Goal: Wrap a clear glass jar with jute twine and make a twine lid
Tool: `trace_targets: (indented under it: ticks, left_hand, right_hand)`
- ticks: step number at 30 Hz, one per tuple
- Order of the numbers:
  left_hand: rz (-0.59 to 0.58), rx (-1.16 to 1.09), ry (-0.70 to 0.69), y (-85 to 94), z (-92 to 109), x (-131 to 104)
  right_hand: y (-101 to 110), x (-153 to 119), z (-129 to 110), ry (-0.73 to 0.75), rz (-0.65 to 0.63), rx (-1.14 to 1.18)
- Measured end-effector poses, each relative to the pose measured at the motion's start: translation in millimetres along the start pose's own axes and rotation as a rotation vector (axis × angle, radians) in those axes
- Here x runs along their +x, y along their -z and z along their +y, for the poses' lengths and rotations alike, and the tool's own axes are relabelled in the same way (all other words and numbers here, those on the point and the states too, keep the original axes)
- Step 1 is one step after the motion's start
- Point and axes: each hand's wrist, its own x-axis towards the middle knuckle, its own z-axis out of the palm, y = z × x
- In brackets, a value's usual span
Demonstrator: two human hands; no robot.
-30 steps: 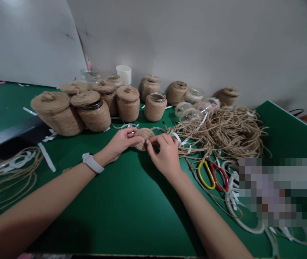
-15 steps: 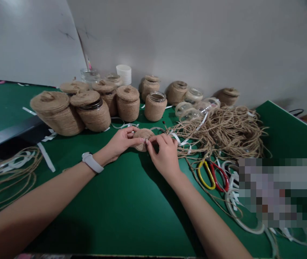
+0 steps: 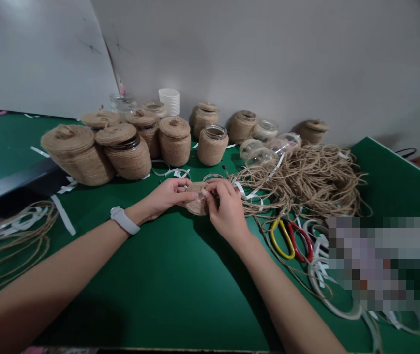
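Though two hands (image 3: 165,197), only one twine disc (image 3: 196,207) between them.

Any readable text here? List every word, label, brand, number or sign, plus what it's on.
None readable.
Disc, jars, scissors: no lettering visible.
Left panel: dark marks, no legible word or number.
Pixelated patch, right: too blurred to read.
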Motion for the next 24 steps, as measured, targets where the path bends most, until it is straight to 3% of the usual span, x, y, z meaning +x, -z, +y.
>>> trace_targets:
  ticks: [9, 16, 24]
  left_hand:
    - [0.156, -0.011, -0.036, -6.9, -0.3, 0.2]
    - [0.124, -0.042, -0.083, -5.5, -2.0, 0.7]
    - [0.115, 0.072, -0.06, -4.1, -0.4, 0.5]
  right_hand:
    - [2.2, -1.5, 1.4, 0.041, 0.0, -0.203]
    - [2.4, -1.7, 1.2, -0.004, -0.006, -0.179]
    - [2.0, -2.4, 1.0, 0.008, -0.041, -0.161]
